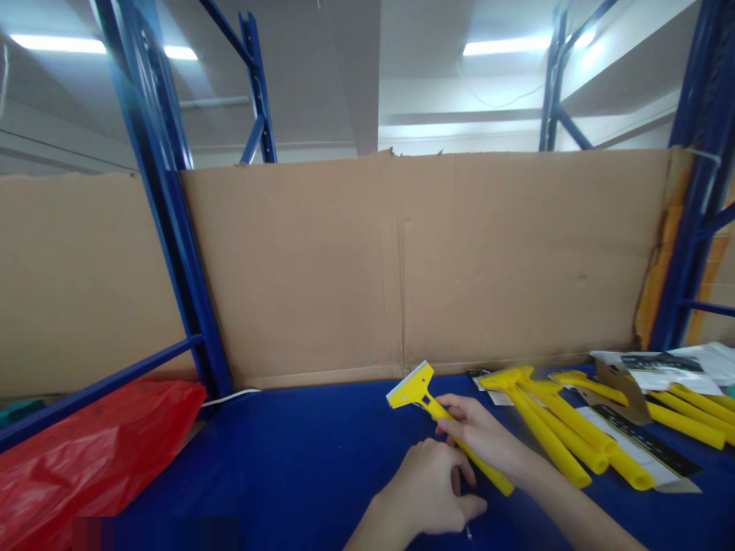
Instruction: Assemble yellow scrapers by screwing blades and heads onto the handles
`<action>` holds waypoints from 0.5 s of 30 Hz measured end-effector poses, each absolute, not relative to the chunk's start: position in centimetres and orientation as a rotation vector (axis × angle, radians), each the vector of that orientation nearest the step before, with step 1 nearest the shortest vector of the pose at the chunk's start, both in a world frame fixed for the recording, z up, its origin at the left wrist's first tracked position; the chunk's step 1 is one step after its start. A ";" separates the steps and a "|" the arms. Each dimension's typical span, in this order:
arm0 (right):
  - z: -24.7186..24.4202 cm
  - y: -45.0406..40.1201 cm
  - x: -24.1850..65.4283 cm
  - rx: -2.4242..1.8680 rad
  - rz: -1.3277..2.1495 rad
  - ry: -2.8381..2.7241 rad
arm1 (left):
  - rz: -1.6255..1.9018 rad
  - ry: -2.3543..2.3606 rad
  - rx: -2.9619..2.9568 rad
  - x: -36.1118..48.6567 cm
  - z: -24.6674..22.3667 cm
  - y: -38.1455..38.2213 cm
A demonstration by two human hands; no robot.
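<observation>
A yellow scraper (pixel 418 389) with a pale metal blade edge is in my right hand (pixel 479 430). The fingers wrap its handle just below the head, which tilts up to the left. The lower handle slants down to the right, above the blue tabletop (pixel 298 459). My left hand (pixel 428 486) is in front of the scraper, fingers curled and turned down. Below its fingers a small, thin metal tip (pixel 468 532) shows; the rest of that item is hidden.
Several yellow scrapers (pixel 551 425) lie to the right, with more yellow handles (pixel 689 417) and black-and-white packaging (pixel 637 444) beyond. Red plastic sheeting (pixel 103 451) lies at left. A cardboard panel (pixel 310 268) stands behind the table, between blue rack posts (pixel 172 207).
</observation>
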State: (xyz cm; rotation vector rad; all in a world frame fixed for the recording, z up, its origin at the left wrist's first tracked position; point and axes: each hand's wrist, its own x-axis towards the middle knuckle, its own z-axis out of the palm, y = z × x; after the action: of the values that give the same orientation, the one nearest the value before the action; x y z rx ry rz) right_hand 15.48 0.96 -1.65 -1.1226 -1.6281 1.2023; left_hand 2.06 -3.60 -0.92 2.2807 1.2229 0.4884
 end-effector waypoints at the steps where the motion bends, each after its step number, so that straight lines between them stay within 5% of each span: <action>1: -1.7 1.0 15.5 -1.120 1.215 -1.639 | 0.459 1.223 2.245 2.0 -0.9 -3.5; 15: -1.5 0.6 15.3 -1.147 1.216 -1.652 | 0.397 1.157 2.082 2.0 -1.8 -2.7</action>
State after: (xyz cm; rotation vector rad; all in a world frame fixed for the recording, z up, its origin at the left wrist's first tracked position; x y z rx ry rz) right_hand 15.29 0.65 -1.50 -1.1474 -1.6521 1.2162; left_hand 2.01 -2.74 -1.78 2.0817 1.1571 0.3968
